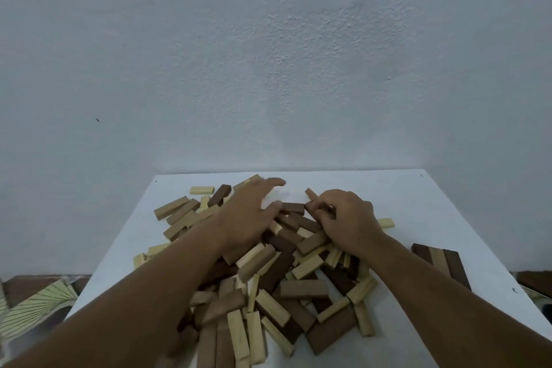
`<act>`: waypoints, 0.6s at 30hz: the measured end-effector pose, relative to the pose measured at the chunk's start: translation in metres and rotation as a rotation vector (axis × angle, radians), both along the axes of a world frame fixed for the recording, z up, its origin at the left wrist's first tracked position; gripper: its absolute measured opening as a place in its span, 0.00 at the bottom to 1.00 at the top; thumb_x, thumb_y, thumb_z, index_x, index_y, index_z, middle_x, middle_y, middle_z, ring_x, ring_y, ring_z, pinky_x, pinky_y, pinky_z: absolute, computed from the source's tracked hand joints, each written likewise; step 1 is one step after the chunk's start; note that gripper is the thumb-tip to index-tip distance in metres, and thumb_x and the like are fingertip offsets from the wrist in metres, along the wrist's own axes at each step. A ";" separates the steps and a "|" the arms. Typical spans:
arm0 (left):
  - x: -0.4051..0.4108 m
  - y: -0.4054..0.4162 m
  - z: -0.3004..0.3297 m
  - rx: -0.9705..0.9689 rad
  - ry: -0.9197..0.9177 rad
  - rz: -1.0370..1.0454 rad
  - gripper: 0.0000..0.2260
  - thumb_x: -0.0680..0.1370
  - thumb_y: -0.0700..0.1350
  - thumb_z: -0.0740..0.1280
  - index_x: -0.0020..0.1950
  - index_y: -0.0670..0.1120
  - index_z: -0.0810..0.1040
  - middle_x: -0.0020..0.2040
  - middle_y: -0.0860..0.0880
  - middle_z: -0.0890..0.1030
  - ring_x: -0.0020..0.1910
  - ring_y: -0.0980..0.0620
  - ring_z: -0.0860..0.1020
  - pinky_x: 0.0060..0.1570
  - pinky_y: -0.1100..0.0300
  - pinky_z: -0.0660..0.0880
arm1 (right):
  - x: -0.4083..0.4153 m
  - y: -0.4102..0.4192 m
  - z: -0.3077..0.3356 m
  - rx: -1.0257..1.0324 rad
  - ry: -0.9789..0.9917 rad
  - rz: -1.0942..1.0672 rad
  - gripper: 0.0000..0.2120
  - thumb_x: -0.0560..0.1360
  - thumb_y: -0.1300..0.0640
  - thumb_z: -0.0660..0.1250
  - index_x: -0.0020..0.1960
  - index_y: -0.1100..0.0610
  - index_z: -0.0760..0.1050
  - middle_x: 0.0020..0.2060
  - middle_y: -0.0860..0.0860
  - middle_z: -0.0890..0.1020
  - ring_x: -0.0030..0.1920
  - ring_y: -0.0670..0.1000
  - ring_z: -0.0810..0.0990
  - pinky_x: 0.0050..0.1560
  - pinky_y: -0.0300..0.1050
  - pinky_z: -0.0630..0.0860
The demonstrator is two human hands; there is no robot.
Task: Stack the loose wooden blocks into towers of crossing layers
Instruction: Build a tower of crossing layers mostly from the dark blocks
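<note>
A large heap of loose wooden blocks (277,287), pale and dark brown, covers the middle of the white table (418,212). My left hand (248,212) lies over the far left part of the heap with its fingers stretched forward; the thumb touches a dark brown block (292,207). My right hand (346,218) is at the far right of the heap, fingers curled around the other end of dark blocks there. No tower stands in the heap. Blocks under both hands are hidden.
Three blocks (442,263) lie side by side flat near the table's right edge. A single pale block (386,222) lies right of my right hand. A white wall (268,69) stands right behind the table. Patterned floor (33,308) shows at lower left.
</note>
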State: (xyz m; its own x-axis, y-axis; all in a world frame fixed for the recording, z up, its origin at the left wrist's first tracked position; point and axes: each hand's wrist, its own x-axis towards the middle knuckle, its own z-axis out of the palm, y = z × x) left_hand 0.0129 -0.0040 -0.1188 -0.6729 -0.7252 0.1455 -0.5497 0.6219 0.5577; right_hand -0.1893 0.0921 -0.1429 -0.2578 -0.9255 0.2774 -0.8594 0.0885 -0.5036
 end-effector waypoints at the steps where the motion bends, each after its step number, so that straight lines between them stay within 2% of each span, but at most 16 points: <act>1: 0.013 -0.007 0.004 -0.051 0.032 0.036 0.17 0.81 0.52 0.61 0.71 0.56 0.70 0.68 0.54 0.74 0.67 0.54 0.71 0.66 0.58 0.66 | 0.003 -0.005 0.002 -0.003 0.010 0.004 0.07 0.78 0.53 0.63 0.46 0.43 0.78 0.44 0.36 0.78 0.48 0.42 0.74 0.54 0.52 0.68; 4: 0.055 -0.030 0.006 -0.099 0.024 0.198 0.17 0.81 0.53 0.62 0.70 0.52 0.73 0.69 0.53 0.74 0.70 0.52 0.68 0.65 0.62 0.62 | 0.020 -0.028 0.007 0.006 0.021 0.077 0.08 0.78 0.51 0.62 0.56 0.44 0.76 0.56 0.38 0.78 0.59 0.43 0.73 0.61 0.51 0.65; 7: 0.092 -0.050 -0.001 -0.016 -0.033 0.352 0.25 0.78 0.64 0.61 0.72 0.55 0.70 0.73 0.55 0.69 0.74 0.54 0.63 0.73 0.55 0.60 | 0.046 -0.056 0.011 0.062 0.019 0.165 0.13 0.79 0.46 0.61 0.62 0.45 0.74 0.64 0.41 0.75 0.66 0.47 0.71 0.67 0.50 0.64; 10: 0.117 -0.060 -0.007 0.043 -0.078 0.434 0.26 0.80 0.61 0.59 0.76 0.53 0.65 0.77 0.52 0.65 0.77 0.52 0.58 0.75 0.52 0.56 | 0.071 -0.083 0.013 0.135 0.048 0.252 0.21 0.80 0.42 0.59 0.70 0.46 0.70 0.72 0.47 0.68 0.71 0.52 0.66 0.71 0.51 0.61; 12: 0.124 -0.059 -0.011 0.075 -0.082 0.417 0.25 0.82 0.60 0.57 0.78 0.54 0.62 0.78 0.54 0.62 0.78 0.52 0.54 0.77 0.48 0.51 | 0.082 -0.102 0.011 0.209 0.082 0.279 0.24 0.79 0.37 0.57 0.73 0.43 0.66 0.76 0.50 0.61 0.75 0.54 0.59 0.73 0.54 0.57; 14: 0.127 -0.059 -0.018 0.105 -0.024 0.363 0.22 0.83 0.58 0.56 0.76 0.57 0.64 0.76 0.55 0.65 0.78 0.53 0.56 0.77 0.47 0.49 | 0.090 -0.116 0.008 0.273 0.075 0.300 0.26 0.77 0.32 0.54 0.73 0.39 0.64 0.78 0.49 0.56 0.77 0.56 0.55 0.74 0.59 0.55; 16: 0.127 -0.059 -0.027 0.135 0.018 0.310 0.20 0.83 0.58 0.55 0.75 0.59 0.65 0.74 0.55 0.68 0.77 0.54 0.57 0.77 0.51 0.47 | 0.094 -0.123 0.002 0.318 0.079 0.326 0.27 0.76 0.30 0.52 0.72 0.37 0.64 0.78 0.47 0.57 0.76 0.55 0.55 0.73 0.61 0.56; 18: 0.122 -0.053 -0.032 0.106 0.012 0.241 0.18 0.83 0.57 0.56 0.73 0.59 0.68 0.72 0.56 0.70 0.74 0.56 0.60 0.71 0.60 0.51 | 0.096 -0.120 -0.005 0.327 0.120 0.368 0.27 0.76 0.32 0.53 0.72 0.38 0.64 0.75 0.46 0.62 0.75 0.54 0.57 0.72 0.61 0.57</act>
